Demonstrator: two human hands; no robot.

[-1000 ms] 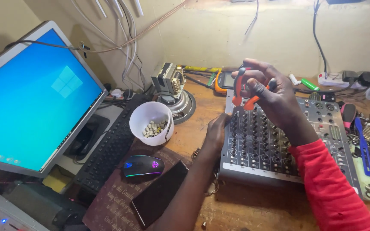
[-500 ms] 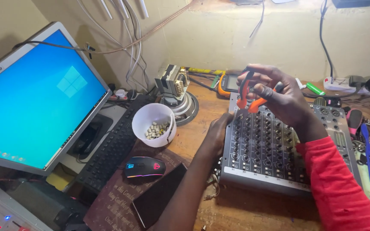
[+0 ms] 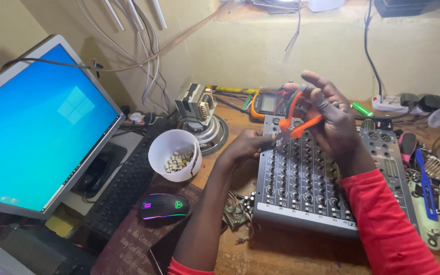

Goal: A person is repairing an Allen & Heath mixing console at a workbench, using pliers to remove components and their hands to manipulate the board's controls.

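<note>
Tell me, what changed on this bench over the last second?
Very little. The right hand keeps the orange-handled pliers raised over the audio mixer, their nose now tipped down toward the left hand, which stays at the mixer's left edge. The white cup, mouse and monitor have not moved.

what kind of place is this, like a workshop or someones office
Most likely a small electronics repair workshop. A grey audio mixer with rows of knobs lies on a cluttered wooden bench, the right hand holds orange-handled pliers over it, and a bare green circuit board lies beside it.
</note>
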